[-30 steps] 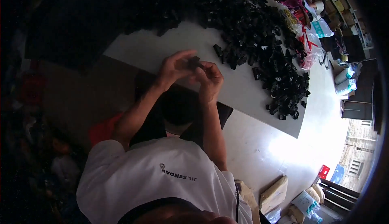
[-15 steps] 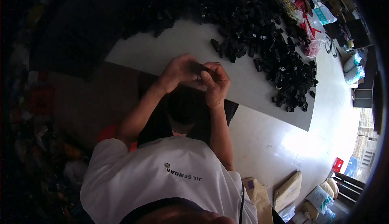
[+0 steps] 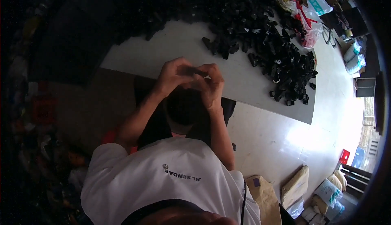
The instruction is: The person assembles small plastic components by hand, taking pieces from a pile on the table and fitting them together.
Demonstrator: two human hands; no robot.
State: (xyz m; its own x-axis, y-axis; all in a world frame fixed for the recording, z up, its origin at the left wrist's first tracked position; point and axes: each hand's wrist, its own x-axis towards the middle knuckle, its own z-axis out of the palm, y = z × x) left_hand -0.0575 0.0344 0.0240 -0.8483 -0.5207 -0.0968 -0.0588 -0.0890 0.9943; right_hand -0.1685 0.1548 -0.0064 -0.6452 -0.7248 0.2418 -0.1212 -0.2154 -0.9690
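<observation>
My left hand (image 3: pixel 170 77) and my right hand (image 3: pixel 212 87) meet just over the near edge of the pale table (image 3: pixel 179 41). Fingers of both are curled and closed around a small dark piece (image 3: pixel 196 72), largely covered by them; its exact kind cannot be made out. Beyond my hands, a big heap of small black plastic parts (image 3: pixel 260 33) spreads over the table's far and right side. The nearest loose black parts (image 3: pixel 220 48) lie a little past my right hand.
A large dark panel or box (image 3: pixel 69 41) stands at the left. Plastic bags (image 3: pixel 311 31) lie at the far right corner. On the floor to the right are brown paper sacks (image 3: pixel 295 186), white sacks (image 3: pixel 328 192) and a red item (image 3: pixel 344 156). Dim clutter (image 3: pixel 49 155) fills the left.
Both hands have shifted slightly, with the right fingers bending differently around the dark piece. The whole view has turned a little, so the table and heap sit slightly further left.
</observation>
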